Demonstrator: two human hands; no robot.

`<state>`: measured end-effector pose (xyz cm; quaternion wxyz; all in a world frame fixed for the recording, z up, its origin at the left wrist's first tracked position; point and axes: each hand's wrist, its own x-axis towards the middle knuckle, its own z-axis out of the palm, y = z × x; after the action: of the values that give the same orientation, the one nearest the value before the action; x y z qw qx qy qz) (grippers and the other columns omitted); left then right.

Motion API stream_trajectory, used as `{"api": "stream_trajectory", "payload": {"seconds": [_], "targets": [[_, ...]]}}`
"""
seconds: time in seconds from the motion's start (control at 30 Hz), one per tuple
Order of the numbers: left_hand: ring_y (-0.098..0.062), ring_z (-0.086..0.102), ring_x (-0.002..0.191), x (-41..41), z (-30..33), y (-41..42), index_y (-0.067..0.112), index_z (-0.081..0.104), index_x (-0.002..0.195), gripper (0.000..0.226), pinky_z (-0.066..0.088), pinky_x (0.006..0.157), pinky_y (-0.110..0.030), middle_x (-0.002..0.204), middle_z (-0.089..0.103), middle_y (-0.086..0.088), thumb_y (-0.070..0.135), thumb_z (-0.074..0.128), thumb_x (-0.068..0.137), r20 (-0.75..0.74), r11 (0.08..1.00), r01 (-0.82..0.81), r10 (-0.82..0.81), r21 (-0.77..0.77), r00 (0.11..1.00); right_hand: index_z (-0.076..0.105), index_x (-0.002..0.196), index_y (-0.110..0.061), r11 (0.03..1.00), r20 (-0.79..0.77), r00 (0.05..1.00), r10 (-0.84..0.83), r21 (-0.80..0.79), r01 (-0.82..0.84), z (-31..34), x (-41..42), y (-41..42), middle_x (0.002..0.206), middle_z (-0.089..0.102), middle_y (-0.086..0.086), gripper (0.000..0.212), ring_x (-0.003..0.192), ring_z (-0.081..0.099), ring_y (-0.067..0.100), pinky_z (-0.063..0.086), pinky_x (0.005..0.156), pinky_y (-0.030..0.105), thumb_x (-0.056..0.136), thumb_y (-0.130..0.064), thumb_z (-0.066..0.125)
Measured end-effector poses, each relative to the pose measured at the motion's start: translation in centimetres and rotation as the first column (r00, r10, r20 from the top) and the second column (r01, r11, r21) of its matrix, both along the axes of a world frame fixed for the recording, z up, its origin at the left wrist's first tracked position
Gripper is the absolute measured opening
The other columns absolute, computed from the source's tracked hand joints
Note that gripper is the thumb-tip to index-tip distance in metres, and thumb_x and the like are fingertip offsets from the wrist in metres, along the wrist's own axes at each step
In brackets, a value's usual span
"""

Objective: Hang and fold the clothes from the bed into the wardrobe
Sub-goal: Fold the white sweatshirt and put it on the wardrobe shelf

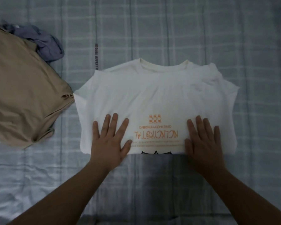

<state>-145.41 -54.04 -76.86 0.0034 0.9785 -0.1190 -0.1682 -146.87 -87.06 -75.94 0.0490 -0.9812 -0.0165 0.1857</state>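
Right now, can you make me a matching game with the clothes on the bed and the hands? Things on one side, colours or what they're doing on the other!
Things:
1. T-shirt
2. Tan garment
3. Blue garment
4. Hands: left hand, right hand

Matches:
A. Crumpled, by the tan garment's far edge
B. Flat, pressing on cloth
C. White with orange print
D. Beige, lying left of the T-shirt

Pairs: 1-C, 2-D, 3-A, 4-B
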Motion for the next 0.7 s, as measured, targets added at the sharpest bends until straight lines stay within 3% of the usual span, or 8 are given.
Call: {"api": "stream_trajectory", "payload": {"seconds": [0.2,0.33,0.47,0.6,0.7], "targets": [[-0.031,-0.003,0.152,-0.2,-0.7,-0.1,0.029,0.007,0.157,0.071,0.005,0.117,-0.064,0.165,0.001,-0.009,0.062,0.02,0.096,-0.018,0.999,-0.005,0.006,0.032,1.0,0.012,0.157,-0.023,0.999,0.002,1.0,0.0,-0.041,0.0,-1.1,-0.6,-0.1,0.165,0.005,0.009,0.065,0.152,-0.001,0.027,0.008,0.12,0.057,0.098,-0.046,0.028],[-0.03,-0.009,0.151,0.1,0.6,-0.6,0.031,-0.001,0.157,0.072,0.003,0.117,-0.063,0.165,-0.005,-0.01,0.065,0.016,0.096,-0.031,0.999,-0.043,0.044,0.02,0.999,0.012,0.157,-0.022,0.999,0.026,0.999,-0.027,0.043,0.025,-0.1,-0.5,-0.1,0.165,0.005,0.008,0.064,0.152,0.0,0.025,0.009,0.121,0.055,0.099,-0.045,0.027],[-0.03,-0.012,0.151,1.5,2.8,-3.2,0.03,0.0,0.157,0.068,0.0,0.12,-0.058,0.165,-0.007,-0.01,0.058,0.02,0.099,-0.013,0.997,-0.001,0.0,-0.078,1.0,0.03,0.152,-0.015,0.967,0.158,0.963,-0.219,0.168,0.192,2.0,-0.6,-2.1,0.161,0.024,0.011,0.058,0.15,0.015,0.027,0.015,0.121,0.051,0.098,-0.037,0.035],[-0.035,0.005,0.151,6.0,3.3,-9.9,0.017,0.021,0.156,0.061,0.015,0.12,-0.052,0.162,0.016,-0.015,0.04,0.03,0.1,0.029,0.945,0.211,-0.21,-0.25,0.977,0.047,0.139,0.001,0.769,0.24,0.745,-0.623,0.366,0.525,2.2,-0.7,-5.1,0.142,0.048,0.023,0.061,0.134,0.041,0.038,0.03,0.114,0.047,0.088,-0.033,0.047],[-0.036,0.033,0.141,10.0,3.1,-16.8,0.006,0.038,0.148,0.056,0.025,0.118,-0.043,0.153,0.038,-0.018,0.027,0.033,0.097,0.03,0.874,0.282,-0.295,-0.397,0.955,0.047,0.136,0.002,0.461,0.002,0.525,-0.851,0.479,0.747,2.3,-0.2,-6.4,0.132,0.053,0.024,0.07,0.123,0.05,0.04,0.038,0.109,0.049,0.079,-0.036,0.052]]}}
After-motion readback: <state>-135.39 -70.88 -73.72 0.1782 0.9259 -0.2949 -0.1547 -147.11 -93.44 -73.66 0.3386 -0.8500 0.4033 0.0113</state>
